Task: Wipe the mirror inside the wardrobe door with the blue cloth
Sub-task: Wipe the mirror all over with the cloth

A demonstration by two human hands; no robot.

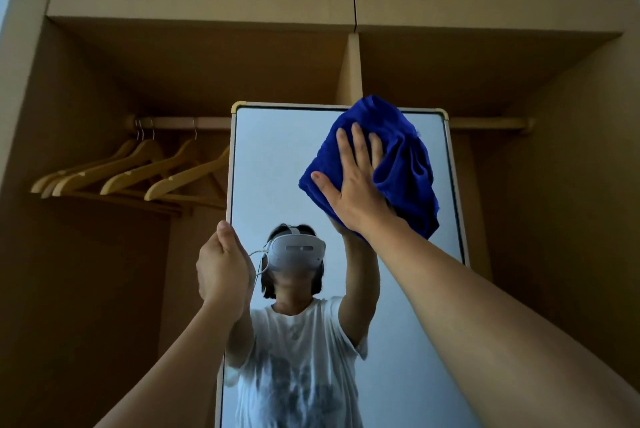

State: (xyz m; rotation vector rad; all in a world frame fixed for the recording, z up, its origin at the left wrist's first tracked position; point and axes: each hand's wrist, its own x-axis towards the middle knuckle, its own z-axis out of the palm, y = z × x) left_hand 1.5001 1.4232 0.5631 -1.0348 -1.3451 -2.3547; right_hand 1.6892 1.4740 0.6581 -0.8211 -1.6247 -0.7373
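The right hand (356, 185) lies flat on the blue cloth (398, 157), fingers (360, 147) straight and a little spread, and pushes it against the mirror (277, 178) near the top right corner. I think the flat palm is there so a big patch of cloth rubs the glass at once. The cloth is soft, fuzzy and bunched into folds. The left hand (221, 264) grips the mirror's left edge, with its fingers curled round the thin pale frame, likely to keep the mirror from swinging while the other hand pushes. The glass is smooth and shiny and shows the person back. Behind it, wooden hangers (138, 171) hang on a rail (180, 122) in the brown wardrobe (86, 74).
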